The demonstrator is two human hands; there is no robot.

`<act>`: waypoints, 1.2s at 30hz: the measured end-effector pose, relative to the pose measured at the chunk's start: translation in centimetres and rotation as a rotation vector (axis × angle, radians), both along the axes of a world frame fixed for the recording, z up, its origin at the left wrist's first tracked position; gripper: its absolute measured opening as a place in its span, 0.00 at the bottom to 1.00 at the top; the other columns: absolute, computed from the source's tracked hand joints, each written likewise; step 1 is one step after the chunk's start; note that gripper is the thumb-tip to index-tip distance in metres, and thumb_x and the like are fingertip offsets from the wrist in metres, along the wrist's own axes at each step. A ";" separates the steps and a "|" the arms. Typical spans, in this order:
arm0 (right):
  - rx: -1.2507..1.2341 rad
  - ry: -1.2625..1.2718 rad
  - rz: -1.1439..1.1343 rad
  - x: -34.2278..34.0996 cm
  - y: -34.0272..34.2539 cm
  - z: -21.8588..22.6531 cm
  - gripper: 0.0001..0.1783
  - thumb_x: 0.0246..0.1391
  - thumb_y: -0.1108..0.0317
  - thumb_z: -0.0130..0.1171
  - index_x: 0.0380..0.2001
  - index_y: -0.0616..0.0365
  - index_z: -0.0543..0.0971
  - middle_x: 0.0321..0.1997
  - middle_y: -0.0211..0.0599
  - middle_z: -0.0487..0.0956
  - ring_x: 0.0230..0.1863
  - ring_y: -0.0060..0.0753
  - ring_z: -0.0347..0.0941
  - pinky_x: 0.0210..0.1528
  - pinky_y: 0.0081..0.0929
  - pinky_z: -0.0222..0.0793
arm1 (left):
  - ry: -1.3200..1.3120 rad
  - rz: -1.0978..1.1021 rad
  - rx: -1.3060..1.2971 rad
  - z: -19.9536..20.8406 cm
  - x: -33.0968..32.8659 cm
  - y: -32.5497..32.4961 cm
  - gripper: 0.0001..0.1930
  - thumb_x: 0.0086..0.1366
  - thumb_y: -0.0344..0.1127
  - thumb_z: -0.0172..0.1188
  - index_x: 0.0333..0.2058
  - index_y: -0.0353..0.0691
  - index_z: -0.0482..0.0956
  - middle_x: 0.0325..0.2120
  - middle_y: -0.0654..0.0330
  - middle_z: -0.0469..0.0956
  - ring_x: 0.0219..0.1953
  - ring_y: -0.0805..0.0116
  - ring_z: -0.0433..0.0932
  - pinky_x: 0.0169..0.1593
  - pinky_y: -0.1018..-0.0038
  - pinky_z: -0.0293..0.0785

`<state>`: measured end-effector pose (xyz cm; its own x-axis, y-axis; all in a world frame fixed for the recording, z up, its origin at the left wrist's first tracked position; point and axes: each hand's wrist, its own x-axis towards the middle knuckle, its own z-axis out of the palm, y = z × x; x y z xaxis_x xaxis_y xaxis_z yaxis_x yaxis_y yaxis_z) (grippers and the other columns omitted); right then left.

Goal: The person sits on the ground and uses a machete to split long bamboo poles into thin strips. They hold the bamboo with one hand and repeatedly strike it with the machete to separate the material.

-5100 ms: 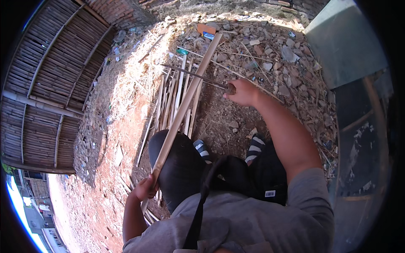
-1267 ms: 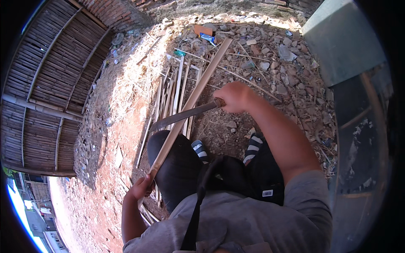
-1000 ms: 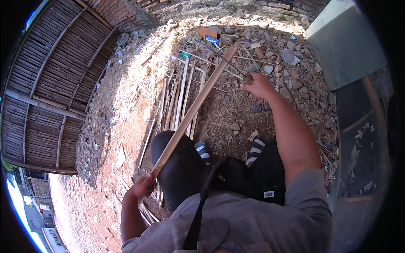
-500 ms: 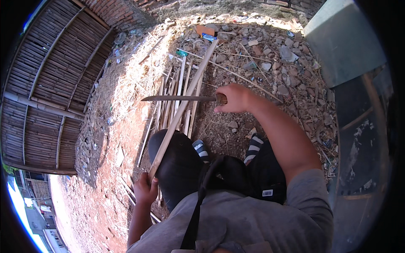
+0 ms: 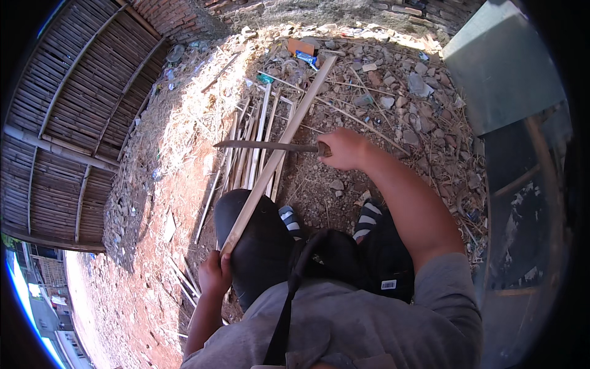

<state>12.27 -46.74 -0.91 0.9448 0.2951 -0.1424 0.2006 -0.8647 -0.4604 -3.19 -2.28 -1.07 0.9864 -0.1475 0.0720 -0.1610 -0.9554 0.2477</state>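
Observation:
A long, pale bamboo slat (image 5: 300, 114) slants from my lap up toward the far rubble, lying over my left knee. My left hand (image 5: 215, 273) is closed around its near end. In my right hand (image 5: 343, 149) is the handle of a machete (image 5: 252, 144), gripped in a fist. Its dark blade points left and crosses the slat at about mid-length; whether it cuts in or only rests against the wood I cannot tell. Beyond my left knee, several thin bamboo strips (image 5: 257, 132) lie in a loose bundle on the ground.
More strips (image 5: 184, 280) lie by my left forearm. Stones and rubble (image 5: 412, 104) cover the ground ahead and right, with a blue wrapper (image 5: 306, 58). A woven bamboo wall (image 5: 74, 74) stands left, a brick wall (image 5: 178, 18) behind, grey panels (image 5: 504, 67) at right.
The slat's far end has swung to the right. My right hand has moved slightly right and nearer with the machete. My left hand still grips the near end.

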 end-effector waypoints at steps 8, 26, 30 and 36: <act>0.212 0.033 -0.261 1.4 -4.0 -1.8 0.17 0.53 0.56 0.65 0.39 0.56 0.80 0.37 0.46 0.82 0.43 0.50 0.79 0.47 0.45 0.74 | -0.003 0.009 -0.097 -0.5 0.7 0.5 0.19 0.72 0.45 0.54 0.27 0.37 0.71 0.18 0.43 0.74 0.24 0.35 0.76 0.27 0.49 0.69; 0.171 0.064 -0.252 0.6 -2.8 1.3 0.21 0.51 0.55 0.66 0.43 0.59 0.81 0.40 0.48 0.83 0.44 0.49 0.80 0.48 0.42 0.75 | -0.015 0.019 -0.042 -0.6 0.7 1.3 0.19 0.71 0.47 0.55 0.27 0.38 0.71 0.19 0.43 0.75 0.25 0.36 0.77 0.28 0.48 0.70; -0.049 0.100 0.117 -0.8 0.2 2.6 0.21 0.50 0.55 0.66 0.40 0.59 0.80 0.40 0.49 0.82 0.44 0.50 0.79 0.49 0.43 0.75 | 0.035 0.036 -0.037 0.1 0.1 -0.2 0.18 0.71 0.46 0.55 0.27 0.37 0.71 0.19 0.43 0.75 0.25 0.36 0.77 0.28 0.49 0.70; 0.102 0.075 -0.199 1.2 -4.5 -0.9 0.18 0.50 0.55 0.66 0.39 0.56 0.80 0.39 0.47 0.82 0.44 0.50 0.80 0.49 0.43 0.75 | -0.007 0.028 0.002 -0.6 0.6 0.5 0.18 0.70 0.46 0.56 0.27 0.37 0.71 0.19 0.42 0.76 0.25 0.36 0.78 0.28 0.48 0.71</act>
<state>13.49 -51.21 -1.84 0.9737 0.1202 -0.1934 -0.0074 -0.8321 -0.5546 -2.61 -1.73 -1.63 0.9897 -0.1198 0.0786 -0.1357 -0.9601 0.2447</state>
